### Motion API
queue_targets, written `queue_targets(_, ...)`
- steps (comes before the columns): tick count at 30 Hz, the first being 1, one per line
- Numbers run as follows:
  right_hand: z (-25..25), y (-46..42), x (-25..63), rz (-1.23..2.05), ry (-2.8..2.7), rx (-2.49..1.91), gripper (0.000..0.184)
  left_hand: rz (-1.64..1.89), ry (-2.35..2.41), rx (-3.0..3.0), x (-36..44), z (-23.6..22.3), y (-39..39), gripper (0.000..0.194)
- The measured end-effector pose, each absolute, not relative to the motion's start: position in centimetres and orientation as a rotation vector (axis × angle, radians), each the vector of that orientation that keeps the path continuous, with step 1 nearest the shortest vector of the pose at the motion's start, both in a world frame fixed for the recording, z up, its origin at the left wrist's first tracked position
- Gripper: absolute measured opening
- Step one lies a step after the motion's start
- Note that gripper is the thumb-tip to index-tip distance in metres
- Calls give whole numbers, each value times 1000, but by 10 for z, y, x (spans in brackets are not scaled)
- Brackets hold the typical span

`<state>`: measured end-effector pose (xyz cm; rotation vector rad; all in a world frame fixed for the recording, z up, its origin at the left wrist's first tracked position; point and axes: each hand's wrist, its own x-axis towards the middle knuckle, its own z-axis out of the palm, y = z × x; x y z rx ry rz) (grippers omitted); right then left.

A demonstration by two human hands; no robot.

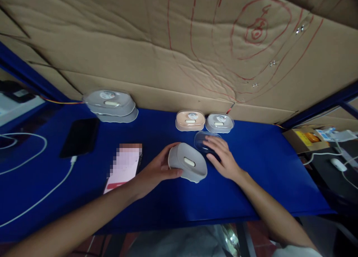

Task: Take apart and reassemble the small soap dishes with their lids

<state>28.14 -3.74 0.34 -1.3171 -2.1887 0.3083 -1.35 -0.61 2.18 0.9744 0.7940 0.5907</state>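
Observation:
In my left hand [167, 165] is a grey oval plastic box [180, 154] with a small cream oblong piece on its face. The thumb lies along the near side and the fingers wrap around the far side, and the box is tilted above the table. My right hand [223, 158] is just right of it, fingers stretched over a clear oval lid [200, 142] that lies on the table. The fingertips are on or just above the lid; I cannot tell whether they press on it. The thumb stays apart from the fingers.
Behind stand a peach lidded box [181, 119] and a grey lidded box [214, 127]. Larger stacked grey boxes [123, 107] sit back left. Left are a black phone [79, 137] on a white cable and a lit phone [123, 167]. Cardboard [134, 63] walls the blue table [260, 167].

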Motion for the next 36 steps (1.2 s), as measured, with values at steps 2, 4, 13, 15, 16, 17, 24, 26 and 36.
queue_targets(2,-3,-27,296,153,-2228,-1516,60,592,830,961,-14,24,-5,86)
queue_targets(4,-10,-21,306,165,-2254,-1643,68,595,829,954,-15,25,-4,85)
queue_targets(13,-18,-52,260,777,-1816,-1384,61,656,784,919,-10,15,-6,88)
queue_targets(15,-16,-60,250,788,-1922,-1316,63,669,773,935,-9,13,-5,86)
queue_targets(16,-14,-63,247,765,-1987,-1292,64,672,758,954,-9,12,-4,85)
queue_targets(17,-12,-64,245,733,-2046,-1273,64,673,740,979,-9,12,-4,85)
queue_targets(24,1,-59,252,462,-2272,-1156,74,651,710,1127,-11,12,-7,90)
queue_targets(26,3,-57,253,443,-2298,-1157,75,647,695,1161,-11,10,-7,89)
queue_targets(36,17,-65,279,282,-2416,-1322,71,567,815,1907,-14,-4,0,81)
